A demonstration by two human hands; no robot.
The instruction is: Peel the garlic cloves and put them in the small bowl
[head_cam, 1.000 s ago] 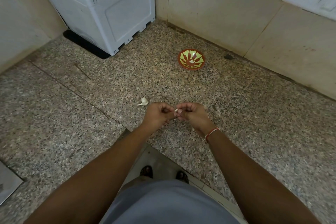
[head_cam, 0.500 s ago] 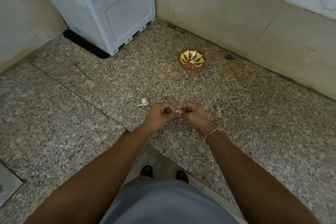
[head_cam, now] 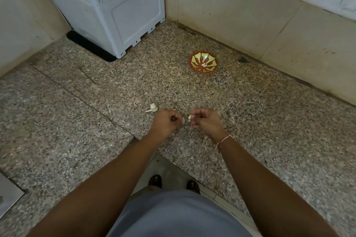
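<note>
A garlic clove (head_cam: 189,116), small and pale, sits pinched at the fingertips of the right hand (head_cam: 205,121), above the speckled granite counter (head_cam: 250,121); the left hand (head_cam: 167,121) is just beside it, fingers curled, a whitish scrap that looks like peel (head_cam: 183,120) at its fingertips; the garlic remnant (head_cam: 152,107) lies on the counter left of the hands; the small bowl (head_cam: 203,62), red with green pattern, stands well apart near the wall, pale pieces inside.

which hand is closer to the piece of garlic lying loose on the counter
Left. The left hand is just right of the loose white garlic piece on the speckled granite counter. The right hand, pinching a small clove, sits farther right.
</note>
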